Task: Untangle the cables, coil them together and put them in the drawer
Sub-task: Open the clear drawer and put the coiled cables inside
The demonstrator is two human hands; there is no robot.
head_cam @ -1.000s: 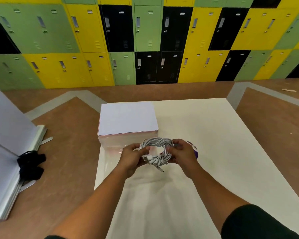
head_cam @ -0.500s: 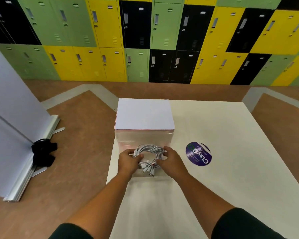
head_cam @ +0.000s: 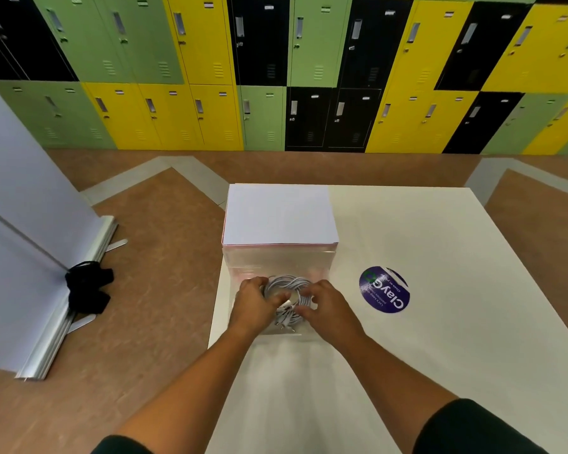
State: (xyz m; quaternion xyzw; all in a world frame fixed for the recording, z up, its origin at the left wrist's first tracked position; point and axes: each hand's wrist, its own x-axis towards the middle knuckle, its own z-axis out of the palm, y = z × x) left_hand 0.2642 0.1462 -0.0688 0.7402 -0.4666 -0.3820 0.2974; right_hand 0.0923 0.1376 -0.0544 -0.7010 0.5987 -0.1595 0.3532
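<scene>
A coil of white cables [head_cam: 287, 286] lies inside the pulled-out clear drawer [head_cam: 305, 334] of a small translucent drawer unit [head_cam: 277, 217] on the white table [head_cam: 440, 290]. My left hand [head_cam: 253, 304] grips the coil's left side. On the coil's right side my right hand [head_cam: 325, 306] holds the loops with curled fingers. Several cable plugs [head_cam: 284, 321] stick out toward me between the hands.
A round purple sticker [head_cam: 384, 290] is stuck to the table right of the drawer. To the left a white board [head_cam: 20, 257] stands on the brown floor, with a black bundle [head_cam: 87, 288] at its foot. Coloured lockers [head_cam: 276, 70] fill the back wall.
Both hands moved the coil forward and down, from above the table into the open drawer. The camera view shifted left, revealing the purple sticker.
</scene>
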